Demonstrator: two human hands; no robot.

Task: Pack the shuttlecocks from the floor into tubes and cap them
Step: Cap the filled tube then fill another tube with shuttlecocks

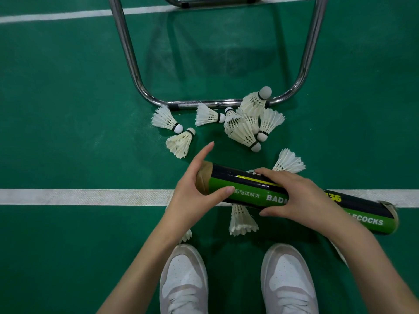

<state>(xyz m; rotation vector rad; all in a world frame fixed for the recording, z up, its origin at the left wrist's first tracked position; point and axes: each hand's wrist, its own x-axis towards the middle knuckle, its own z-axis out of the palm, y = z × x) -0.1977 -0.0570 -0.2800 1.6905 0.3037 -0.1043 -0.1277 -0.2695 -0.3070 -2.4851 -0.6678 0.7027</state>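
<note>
- Right hand (301,196) wraps the middle of the green-and-black cardboard shuttlecock tube (249,189), fingers over the top, thumb under; tube is held level above the white court line (79,197).
- Left hand (195,189) cups the tube's brown left end, thumb on the green wall, index finger straight and pointing off it.
- Cannot tell if that end is capped.
- Risk: tube tips and contents slide out the far right end, which looks open.
- Risk: loose white feather shuttlecocks (244,123) lie just beside the white sneakers (183,279); one step crushes feathers.
- More lie by the chrome tubular frame (127,53) on the green floor (68,109).
</note>
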